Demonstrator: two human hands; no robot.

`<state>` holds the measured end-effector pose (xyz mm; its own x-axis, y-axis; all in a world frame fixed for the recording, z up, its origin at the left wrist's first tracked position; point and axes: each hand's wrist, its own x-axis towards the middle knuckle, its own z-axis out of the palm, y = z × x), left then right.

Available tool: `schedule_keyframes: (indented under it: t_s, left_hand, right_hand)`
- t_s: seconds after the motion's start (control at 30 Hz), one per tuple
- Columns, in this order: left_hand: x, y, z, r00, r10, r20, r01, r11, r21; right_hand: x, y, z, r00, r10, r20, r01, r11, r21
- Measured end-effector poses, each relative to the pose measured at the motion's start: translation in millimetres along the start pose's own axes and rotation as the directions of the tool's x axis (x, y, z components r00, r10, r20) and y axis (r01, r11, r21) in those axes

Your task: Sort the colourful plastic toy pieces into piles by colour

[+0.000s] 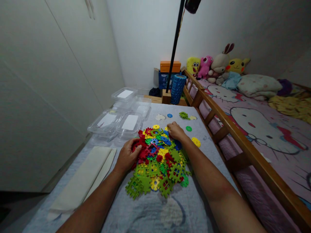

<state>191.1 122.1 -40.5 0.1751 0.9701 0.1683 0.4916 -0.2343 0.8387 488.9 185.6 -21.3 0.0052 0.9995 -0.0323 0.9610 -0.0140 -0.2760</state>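
Note:
A heap of flat plastic building pieces (153, 168) in red, yellow, blue and green lies on the cloth-covered table. Some pieces are round notched discs; others are square with toothed edges. At the heap's left side, my left hand (127, 154) curves around a cluster of red pieces (141, 142), its thumb over them. My right hand (176, 131) is at the far right of the heap, its fingers curled together at a yellow disc (167, 128). The fingertips partly hide that disc. Beyond the right hand lie a blue disc (169, 115) and a green disc (189, 128).
Clear lidded plastic boxes (130, 124) with white labels stand at the back left. A folded cream cloth (82, 181) lies at the left. Green square pieces (184, 115) and a yellow disc (196, 142) lie right. A wooden bed rail (233, 134) borders the table.

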Motion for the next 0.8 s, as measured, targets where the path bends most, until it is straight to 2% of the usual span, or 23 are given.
schedule_keyframes:
  t_s: [0.1,0.2,0.3,0.4,0.47,0.57,0.67,0.8]
  left_hand:
    - [0,0,-0.4,1.000,0.008,0.007,-0.008,1.000,0.003]
    - [0,-1,-0.5,1.000,0.012,0.013,-0.012,1.000,-0.003]
    - [0,-3,-0.2,1.000,0.007,0.014,-0.007,1.000,-0.006]
    - [0,-4,-0.2,1.000,0.009,0.017,-0.009,1.000,0.001]
    - [0,-4,-0.6,1.000,0.009,0.015,-0.009,1.000,0.010]
    - [1,-2,-1.5,1.000,0.007,0.010,-0.007,1.000,0.021]
    - [1,-1,-2.2,1.000,0.004,0.009,-0.004,1.000,0.026]
    - [1,0,-2.4,1.000,0.000,0.014,0.000,1.000,0.028]
  right_hand:
    - [8,1,-4,1.000,0.005,-0.020,-0.004,0.999,0.042]
    - [11,13,-11,0.996,0.034,-0.088,-0.015,0.978,0.210]
    - [3,41,-23,0.970,0.164,-0.178,-0.074,0.902,0.426]
    - [-21,77,-40,0.930,0.285,-0.231,-0.086,0.782,0.618]
    - [-43,98,-51,0.926,0.324,-0.195,-0.110,0.724,0.681]
    - [-74,116,-62,0.937,0.337,-0.089,-0.180,0.687,0.704]
    - [-95,120,-66,0.942,0.336,0.005,-0.241,0.665,0.707]
    - [-105,120,-61,0.933,0.350,0.084,-0.300,0.627,0.719]
